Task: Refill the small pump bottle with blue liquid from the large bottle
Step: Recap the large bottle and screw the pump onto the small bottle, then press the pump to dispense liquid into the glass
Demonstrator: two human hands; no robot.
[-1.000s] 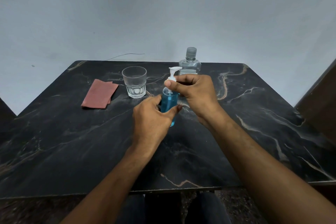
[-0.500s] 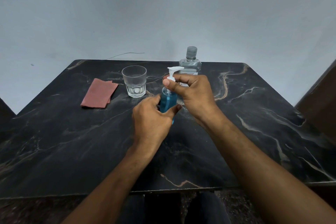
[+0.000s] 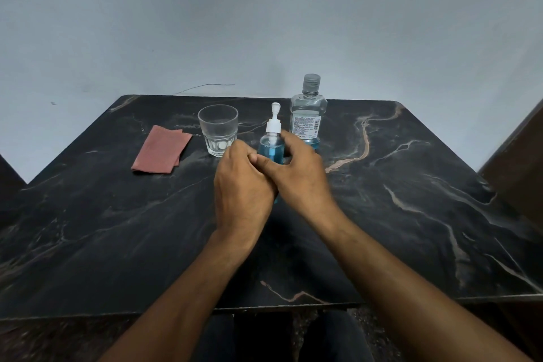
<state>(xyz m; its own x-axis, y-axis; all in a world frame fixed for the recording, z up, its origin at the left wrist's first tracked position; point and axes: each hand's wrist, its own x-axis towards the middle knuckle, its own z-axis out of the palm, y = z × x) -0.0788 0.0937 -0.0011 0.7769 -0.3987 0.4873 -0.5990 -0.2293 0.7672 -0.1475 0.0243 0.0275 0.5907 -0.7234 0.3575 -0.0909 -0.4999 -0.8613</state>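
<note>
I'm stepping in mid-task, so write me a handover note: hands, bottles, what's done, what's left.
Left hand: wrapped around the pump bottle, holding it upright on the table.
Right hand: on the bottle's right side, below the pump head; grip unclear.
Large bottle: behind, capped, only a little blue liquid at the bottom.
Done: pump bottle looks mostly full, pump head seated.
Left: check the pump head is tight, let go.
</note>
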